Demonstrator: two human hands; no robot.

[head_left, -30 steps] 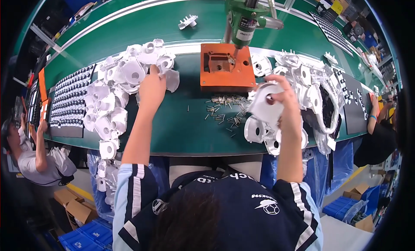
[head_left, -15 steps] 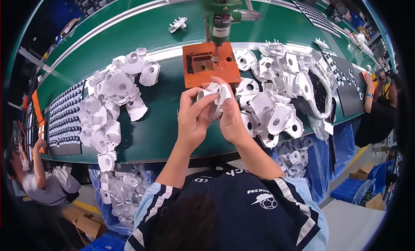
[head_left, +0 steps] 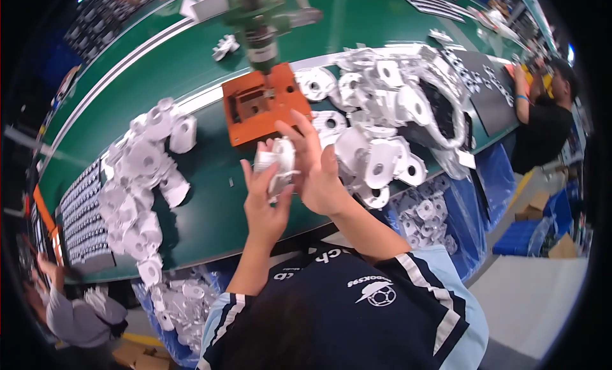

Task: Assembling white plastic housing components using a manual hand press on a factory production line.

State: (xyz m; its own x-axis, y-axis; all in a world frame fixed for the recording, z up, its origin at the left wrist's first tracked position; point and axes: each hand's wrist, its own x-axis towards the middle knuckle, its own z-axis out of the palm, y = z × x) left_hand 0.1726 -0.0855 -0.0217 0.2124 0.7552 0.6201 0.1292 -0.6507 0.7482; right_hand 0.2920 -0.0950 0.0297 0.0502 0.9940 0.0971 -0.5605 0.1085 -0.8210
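Observation:
A white plastic housing (head_left: 280,159) is in my left hand (head_left: 265,207), above the near part of the green table. The left fingers and thumb are closed around its lower part. Close on its right, my right hand (head_left: 320,182) is open, thumb and fingers spread and pointing up; whether a fingertip touches the housing I cannot tell. Just beyond both hands lies an orange metal fixture (head_left: 239,131) with a rectangular recess. Over it stands a green press (head_left: 261,32) with its spindle pointing down at the fixture.
Heaps of white plastic housings lie left (head_left: 143,159) and right (head_left: 377,169) of my hands. A lone white part (head_left: 225,48) rests beyond the fixture. At left is a tray of small dark parts (head_left: 81,207). Blue-lined bins (head_left: 468,226) stand below the edge. Co-workers sit at both sides.
My right hand has come off the housing and spread open, leaving it in my left hand. The whole view has tilted and shifted, so the fixture and press appear further left.

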